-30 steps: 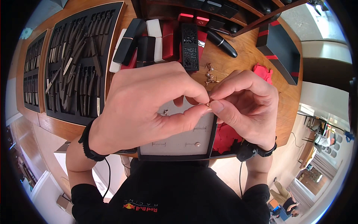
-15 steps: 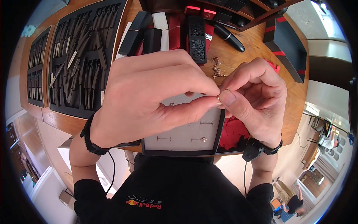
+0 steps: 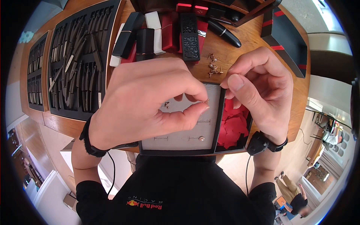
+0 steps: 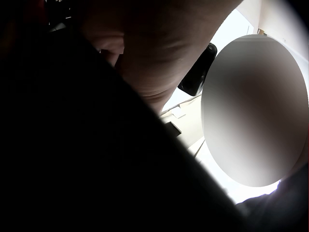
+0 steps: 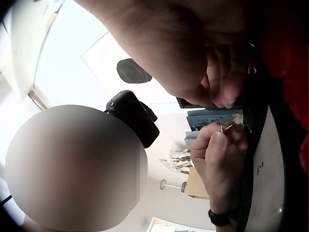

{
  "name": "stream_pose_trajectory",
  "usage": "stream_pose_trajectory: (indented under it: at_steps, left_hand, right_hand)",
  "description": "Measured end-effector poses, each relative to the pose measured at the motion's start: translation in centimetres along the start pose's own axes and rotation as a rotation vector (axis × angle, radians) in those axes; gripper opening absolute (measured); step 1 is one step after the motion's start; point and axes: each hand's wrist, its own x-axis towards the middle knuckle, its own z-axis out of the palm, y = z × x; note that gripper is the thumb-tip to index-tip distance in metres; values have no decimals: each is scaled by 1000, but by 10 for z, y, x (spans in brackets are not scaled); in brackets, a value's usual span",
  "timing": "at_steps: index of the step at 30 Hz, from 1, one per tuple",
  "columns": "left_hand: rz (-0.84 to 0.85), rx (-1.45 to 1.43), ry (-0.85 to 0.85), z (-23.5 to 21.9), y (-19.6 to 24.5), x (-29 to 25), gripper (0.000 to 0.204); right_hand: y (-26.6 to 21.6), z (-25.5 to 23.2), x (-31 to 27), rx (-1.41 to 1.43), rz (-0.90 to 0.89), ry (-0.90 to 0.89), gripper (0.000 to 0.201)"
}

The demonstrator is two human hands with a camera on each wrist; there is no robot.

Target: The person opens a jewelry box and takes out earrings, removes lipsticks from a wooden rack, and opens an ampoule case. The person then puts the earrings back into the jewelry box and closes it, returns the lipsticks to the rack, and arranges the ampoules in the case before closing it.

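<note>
Between thumb and index finger, my left hand [image 3: 150, 101] pinches a small gold earring [image 3: 206, 101], held over the grey pad [image 3: 176, 144] of a black tray. In the right wrist view its thin gold post sticks out past the fingertips of the left hand [image 5: 222, 164]. My right hand [image 3: 262, 92] is apart to the right, thumb laid against a bent index finger; I cannot tell whether anything tiny sits between them. A pearl earring [image 3: 201, 138] lies at a slit in the pad, and another small earring [image 3: 165, 105] is partly behind the left hand.
Several loose earrings [image 3: 214, 66] lie on the wooden table beyond the tray. Crumpled red paper [image 3: 232, 129] fills the tray's right compartment. Behind stand black, white and red boxes [image 3: 129, 33] and a black pen-shaped case [image 3: 224, 33]. Left is a display tray of dark tools [image 3: 78, 63].
Both hands met at the earring before; now they have parted. The left hand has drawn left with the earring in its pinch, and the right hand has moved off to the right.
</note>
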Motion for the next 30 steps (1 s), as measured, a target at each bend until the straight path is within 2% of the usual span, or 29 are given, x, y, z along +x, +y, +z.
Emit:
stream_pose_trajectory:
  at_steps: [3,8,14,16,30]
  left_hand:
    - [-31,5,-46,2,1,0,22]
    - [69,200,-157,1,-2,0,26]
    - [62,355,-190,-5,8,-2,26]
    - [49,370,-203,-5,11,-4,26]
    - [-23,492,-285,-3,23,-3,22]
  right_hand:
    - [8,-4,4,-70,-22,-3,13]
    - [12,-6,8,-137,-49,-36,11]
    - [13,-7,9,-198,-75,-32,10]
    - [11,-7,8,-233,-24,-57,10]
    - [19,-6,10,-218,-188,-36,8]
